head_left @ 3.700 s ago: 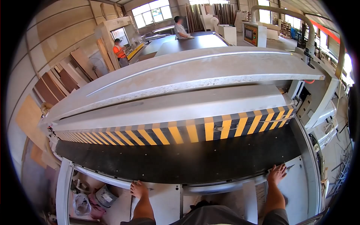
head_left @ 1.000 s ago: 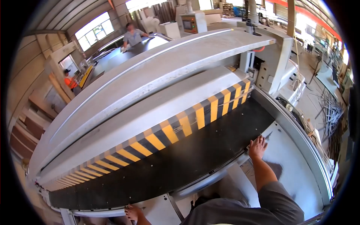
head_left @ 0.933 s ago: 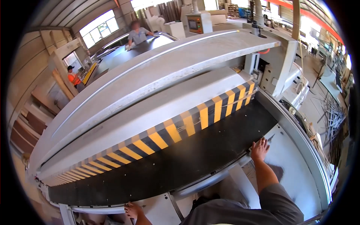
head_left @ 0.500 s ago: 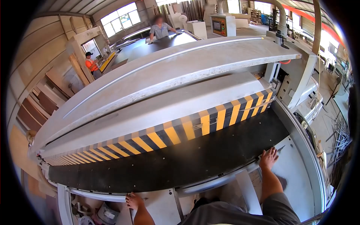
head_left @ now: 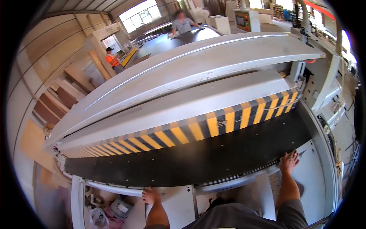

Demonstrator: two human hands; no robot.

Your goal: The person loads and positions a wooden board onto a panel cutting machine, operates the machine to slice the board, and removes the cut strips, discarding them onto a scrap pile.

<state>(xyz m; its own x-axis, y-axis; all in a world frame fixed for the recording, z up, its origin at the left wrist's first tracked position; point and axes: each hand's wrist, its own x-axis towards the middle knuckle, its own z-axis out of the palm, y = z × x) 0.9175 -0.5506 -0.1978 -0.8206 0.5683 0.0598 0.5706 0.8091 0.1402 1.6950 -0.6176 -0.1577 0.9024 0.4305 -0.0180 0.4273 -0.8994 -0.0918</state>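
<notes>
My left hand [head_left: 151,195] rests at the front edge of a grey metal side plate [head_left: 171,201], its fingers apart and nothing visible in it. On another grey metal plate [head_left: 313,171] at the right, my right hand [head_left: 289,162] lies with fingers stretched out, beside the corner of the black bed. Between and beyond both hands spreads the long black machine bed [head_left: 198,162], dotted with small pale specks. A yellow-and-black striped guard [head_left: 198,128] runs along its far side, beneath a big grey machine beam [head_left: 206,63].
Behind the machine, a person in a grey shirt [head_left: 183,26] leans over a dark sheet [head_left: 167,42]. Another person in orange [head_left: 112,60] stands farther left. A control panel [head_left: 243,21] stands at the back. A bucket [head_left: 121,207] and bags lie below left.
My view has turned left, so the machine and people appear farther right in the picture. Both hands remain at about the same spots on the metal plates.
</notes>
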